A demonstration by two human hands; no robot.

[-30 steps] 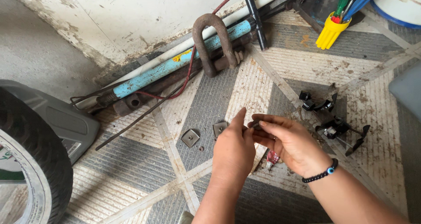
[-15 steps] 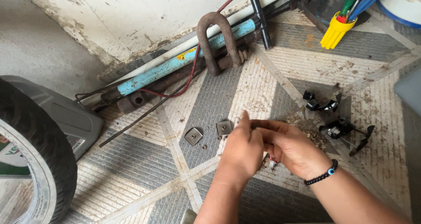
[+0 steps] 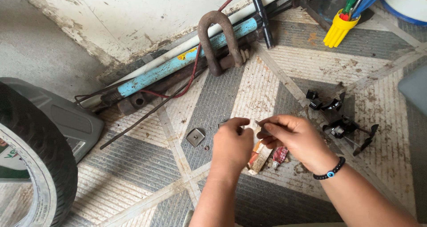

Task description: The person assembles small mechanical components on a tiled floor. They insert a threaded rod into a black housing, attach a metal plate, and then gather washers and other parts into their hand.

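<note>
Lying along the wall behind the hands: pump [image 3: 178, 67], shackle [image 3: 218, 40]. Sitting left: tyre [image 3: 31, 164]. Resting right: black parts [image 3: 342, 124]. Lying beneath: tubes [image 3: 269, 156].

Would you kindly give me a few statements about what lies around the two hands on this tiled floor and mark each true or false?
1. The right hand wears a dark beaded bracelet. True.
2. A square metal plate lies on the floor to the left of the left hand. True.
3. The rusty shackle hangs on the wall. False: it lies on the floor, across the blue pump.
4. The tyre is at the right edge. False: it is at the left edge.
5. Both hands meet on a small item pinched between the fingers. True.
</note>
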